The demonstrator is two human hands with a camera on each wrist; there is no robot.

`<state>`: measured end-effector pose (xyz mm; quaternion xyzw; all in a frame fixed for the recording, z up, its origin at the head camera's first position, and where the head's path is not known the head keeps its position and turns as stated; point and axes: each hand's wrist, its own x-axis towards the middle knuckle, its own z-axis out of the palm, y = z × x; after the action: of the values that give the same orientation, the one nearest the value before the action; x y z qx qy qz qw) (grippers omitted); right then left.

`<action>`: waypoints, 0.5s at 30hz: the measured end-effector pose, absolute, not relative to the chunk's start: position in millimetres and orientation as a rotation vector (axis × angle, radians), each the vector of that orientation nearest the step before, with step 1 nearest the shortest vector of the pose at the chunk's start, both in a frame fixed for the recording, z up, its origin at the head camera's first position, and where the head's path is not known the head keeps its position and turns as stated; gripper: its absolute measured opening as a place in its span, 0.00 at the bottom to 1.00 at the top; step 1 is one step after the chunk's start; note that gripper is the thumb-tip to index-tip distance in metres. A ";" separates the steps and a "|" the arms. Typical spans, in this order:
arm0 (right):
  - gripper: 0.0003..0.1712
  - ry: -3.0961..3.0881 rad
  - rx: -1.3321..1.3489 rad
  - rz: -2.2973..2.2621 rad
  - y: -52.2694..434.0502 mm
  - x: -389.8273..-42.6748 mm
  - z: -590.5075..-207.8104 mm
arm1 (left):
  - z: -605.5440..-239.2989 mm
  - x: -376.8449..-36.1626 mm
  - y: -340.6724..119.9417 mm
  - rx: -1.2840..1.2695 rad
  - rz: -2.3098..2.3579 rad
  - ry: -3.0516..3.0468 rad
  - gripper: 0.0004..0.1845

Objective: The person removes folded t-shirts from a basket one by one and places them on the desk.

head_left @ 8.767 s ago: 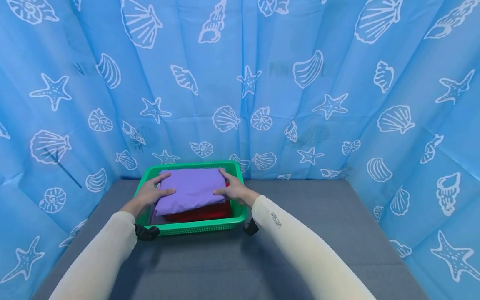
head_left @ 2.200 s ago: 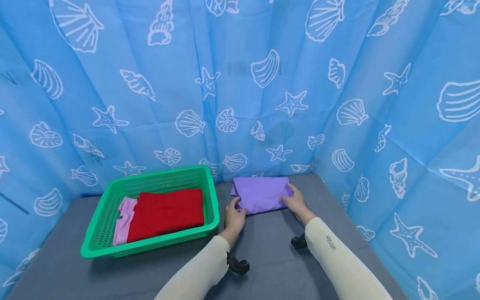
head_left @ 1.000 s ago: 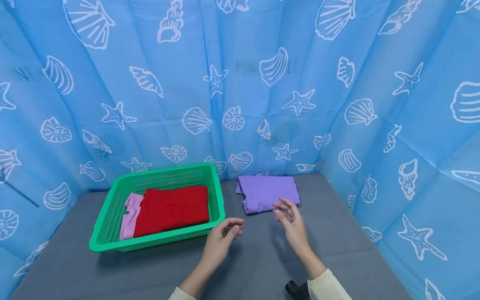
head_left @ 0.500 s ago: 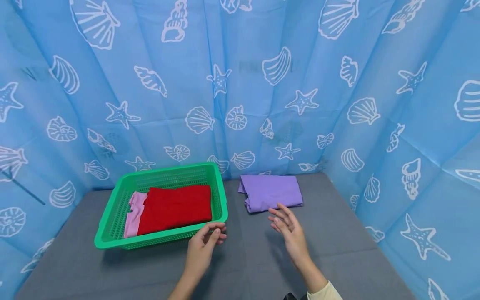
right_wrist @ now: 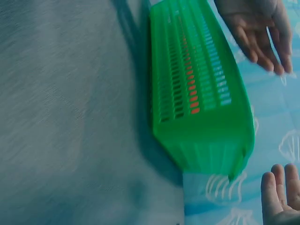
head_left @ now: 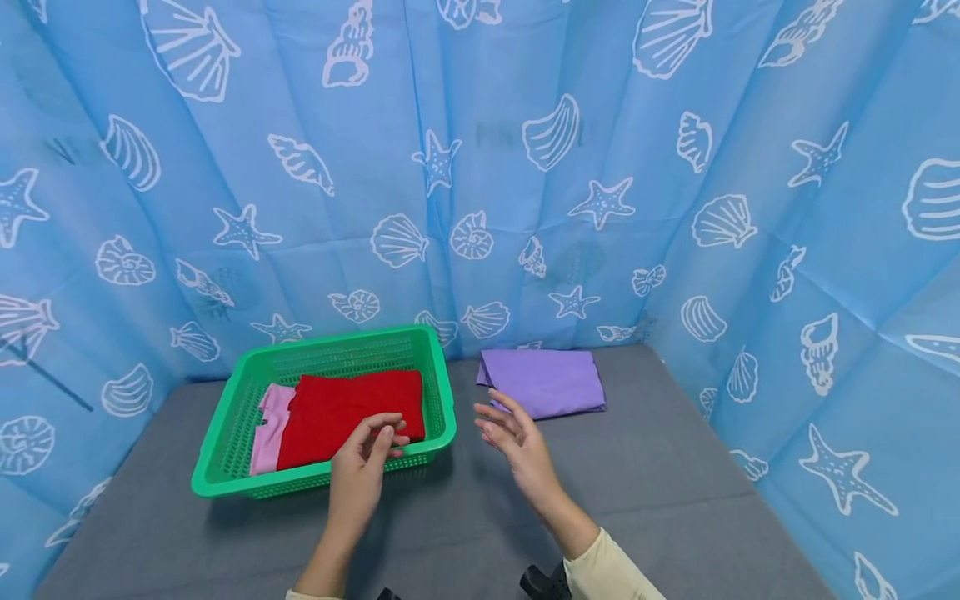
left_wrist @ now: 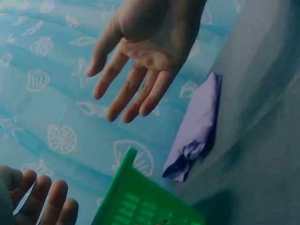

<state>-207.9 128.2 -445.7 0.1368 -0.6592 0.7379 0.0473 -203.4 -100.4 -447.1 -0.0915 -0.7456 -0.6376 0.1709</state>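
Both hands are above the grey surface [head_left: 637,483], and neither one holds anything. The left hand [head_left: 360,475] is over the near rim of the green basket [head_left: 225,450]; its fingers [head_left: 378,433] are loosely bent and come close to the thumb, just in front of the red cloth [head_left: 352,408], but nothing is pinched between them. In the left wrist view the left hand [left_wrist: 145,51] shows a bare palm with the fingers almost straight. The right hand [head_left: 517,446] is beside the right wall of the basket, palm turned inward and fingers spread and relaxed, with no contact to anything.

The red cloth lies folded inside the basket, on top of a pink cloth [head_left: 266,425], of which only a strip shows at the left. I judge they are stacked so to fit the tray neatly. The purple cloth [head_left: 543,383] lies folded flat on the surface, outside the basket, to its right and near the curtain [head_left: 480,167]. It is well apart from both hands, and it looks like it was put aside to free the pile below.

The count: one basket, three folded cloths (one red, one pink, one purple), two in the basket and one outside. The blue curtain with white shells and starfish closes the place on three sides.
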 end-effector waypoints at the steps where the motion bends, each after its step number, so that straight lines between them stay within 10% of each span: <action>1: 0.30 -2.022 0.425 2.268 124.4 -210.1 -443.2 | -446.3 -205.7 -103.1 -0.263 -1.789 -2.124 0.13; 15: 0.31 -2.339 0.528 2.234 68.0 -252.2 -417.4 | -437.3 -234.0 -155.5 -0.074 -1.396 -2.379 0.17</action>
<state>-252.2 68.0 -417.4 0.1608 -0.7122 0.6800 -0.0678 -234.0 -155.5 -437.3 -0.0264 -0.8464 -0.4968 0.1899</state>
